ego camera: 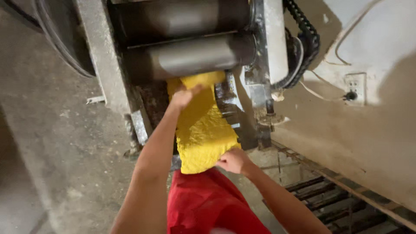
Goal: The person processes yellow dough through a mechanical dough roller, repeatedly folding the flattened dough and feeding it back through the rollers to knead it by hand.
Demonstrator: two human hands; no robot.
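While the yellow dough sheet [203, 130] hangs down out of the machine, you can see how rough and crumbly its surface is, kind of pebbled, with a ragged bottom edge. It's a wide, thick strip coming from under the lower roller [199, 55], which is smooth dull grey metal, a plain cylinder with a darker one above it. The frame [103, 56] beside it is flat metal, scuffed and grimy. A black chain [308, 37] loops down the right side, and there's a toothed gear [225, 97] just beside the sheet.

The left hand [183, 96] is up near the top of the sheet, fingers curled loosely against the dough right under the roller; can't tell if it's pinching or just pressing. The right hand [234, 161] is at the lower right corner, fingers closed on the edge.
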